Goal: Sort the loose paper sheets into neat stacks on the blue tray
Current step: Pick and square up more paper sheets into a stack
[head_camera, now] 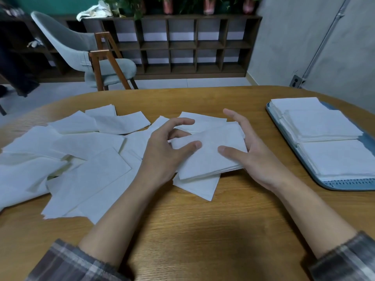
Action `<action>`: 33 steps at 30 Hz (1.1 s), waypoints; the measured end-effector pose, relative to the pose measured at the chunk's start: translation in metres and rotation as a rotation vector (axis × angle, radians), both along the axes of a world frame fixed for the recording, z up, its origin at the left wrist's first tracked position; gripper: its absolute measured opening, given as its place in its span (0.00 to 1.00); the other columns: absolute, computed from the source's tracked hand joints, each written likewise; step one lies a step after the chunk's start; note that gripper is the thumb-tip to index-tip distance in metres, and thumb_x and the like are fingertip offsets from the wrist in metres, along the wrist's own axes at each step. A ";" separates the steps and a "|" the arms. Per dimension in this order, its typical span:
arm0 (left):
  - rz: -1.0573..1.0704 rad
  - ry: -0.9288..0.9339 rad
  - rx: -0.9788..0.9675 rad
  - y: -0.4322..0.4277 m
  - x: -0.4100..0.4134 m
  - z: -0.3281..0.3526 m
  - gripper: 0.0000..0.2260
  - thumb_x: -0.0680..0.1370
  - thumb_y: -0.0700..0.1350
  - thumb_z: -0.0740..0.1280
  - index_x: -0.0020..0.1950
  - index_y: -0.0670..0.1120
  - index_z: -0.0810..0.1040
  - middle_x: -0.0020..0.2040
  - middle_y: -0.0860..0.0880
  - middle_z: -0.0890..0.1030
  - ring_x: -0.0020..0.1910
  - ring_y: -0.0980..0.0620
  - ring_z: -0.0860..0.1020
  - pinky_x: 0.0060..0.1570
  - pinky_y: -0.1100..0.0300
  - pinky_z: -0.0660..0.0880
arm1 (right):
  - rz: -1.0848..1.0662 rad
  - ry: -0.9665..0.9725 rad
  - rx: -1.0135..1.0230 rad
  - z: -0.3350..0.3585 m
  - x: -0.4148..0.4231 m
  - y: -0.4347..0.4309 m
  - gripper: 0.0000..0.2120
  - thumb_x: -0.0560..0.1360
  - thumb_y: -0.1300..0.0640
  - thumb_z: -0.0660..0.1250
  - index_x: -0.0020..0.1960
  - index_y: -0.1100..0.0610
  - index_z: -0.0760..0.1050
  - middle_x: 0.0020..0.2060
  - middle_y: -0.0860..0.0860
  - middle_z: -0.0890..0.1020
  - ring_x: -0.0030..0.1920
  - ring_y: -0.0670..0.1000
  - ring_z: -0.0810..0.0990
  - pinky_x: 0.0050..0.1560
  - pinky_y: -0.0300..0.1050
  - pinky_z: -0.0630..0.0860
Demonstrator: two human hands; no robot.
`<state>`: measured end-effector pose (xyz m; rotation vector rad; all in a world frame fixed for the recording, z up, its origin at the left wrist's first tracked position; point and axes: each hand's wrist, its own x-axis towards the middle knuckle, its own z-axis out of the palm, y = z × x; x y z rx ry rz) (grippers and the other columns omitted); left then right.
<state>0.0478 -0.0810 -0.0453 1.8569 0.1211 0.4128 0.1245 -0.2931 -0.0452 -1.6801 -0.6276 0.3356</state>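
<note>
Between my two hands sits a small stack of white paper sheets [209, 155], a little above the wooden table [203, 230]. My left hand [164, 153] grips the stack's left edge, thumb on top and fingers curled over the far side. On the right edge, my right hand [249, 151] holds it with the thumb on top and the fingers along the side. Several loose white sheets [81, 155] lie scattered over the table's left half. The blue tray [345, 183] at the right carries neat white stacks [324, 126].
A grey chair with wooden legs [91, 55] stands beyond the table's far edge. A dark shelf unit [182, 45] lines the back wall. Another loose sheet [200, 187] lies under the held stack.
</note>
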 end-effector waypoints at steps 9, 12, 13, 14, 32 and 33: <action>-0.077 0.077 -0.105 -0.006 -0.005 0.005 0.20 0.78 0.56 0.75 0.68 0.66 0.75 0.56 0.63 0.84 0.53 0.62 0.83 0.46 0.66 0.78 | -0.045 -0.023 0.163 0.000 0.002 -0.002 0.34 0.80 0.63 0.72 0.75 0.32 0.66 0.65 0.50 0.79 0.64 0.52 0.82 0.60 0.50 0.81; -0.039 0.023 0.002 -0.005 -0.002 -0.002 0.22 0.79 0.51 0.76 0.70 0.63 0.73 0.64 0.64 0.78 0.60 0.60 0.80 0.57 0.55 0.81 | -0.028 -0.008 0.128 0.000 0.001 -0.002 0.28 0.79 0.60 0.73 0.72 0.36 0.72 0.62 0.43 0.81 0.63 0.49 0.81 0.62 0.49 0.80; -0.031 0.014 0.025 -0.003 -0.001 -0.004 0.23 0.79 0.50 0.76 0.70 0.63 0.73 0.65 0.64 0.77 0.62 0.59 0.79 0.60 0.51 0.81 | -0.005 0.008 0.123 0.000 0.001 -0.002 0.24 0.78 0.59 0.73 0.70 0.40 0.77 0.62 0.42 0.82 0.65 0.48 0.81 0.65 0.52 0.79; -0.029 0.009 0.046 -0.002 0.000 -0.006 0.23 0.79 0.50 0.75 0.71 0.63 0.72 0.65 0.65 0.77 0.63 0.58 0.78 0.61 0.49 0.80 | 0.012 0.011 0.106 0.001 0.000 -0.002 0.20 0.78 0.59 0.73 0.67 0.44 0.80 0.63 0.41 0.83 0.66 0.47 0.80 0.67 0.52 0.77; -0.200 0.092 0.732 -0.027 -0.005 -0.021 0.06 0.73 0.54 0.74 0.45 0.56 0.80 0.40 0.58 0.79 0.44 0.59 0.77 0.38 0.62 0.69 | -0.361 -0.174 -0.076 -0.009 0.012 -0.005 0.16 0.79 0.67 0.69 0.57 0.47 0.86 0.56 0.35 0.86 0.62 0.32 0.78 0.65 0.29 0.70; -0.195 0.100 0.714 -0.027 -0.006 -0.020 0.04 0.74 0.53 0.74 0.44 0.55 0.81 0.39 0.59 0.80 0.43 0.59 0.77 0.39 0.62 0.70 | -0.360 -0.182 -0.085 -0.009 0.012 -0.005 0.16 0.79 0.66 0.69 0.57 0.47 0.86 0.56 0.35 0.86 0.63 0.32 0.78 0.65 0.27 0.69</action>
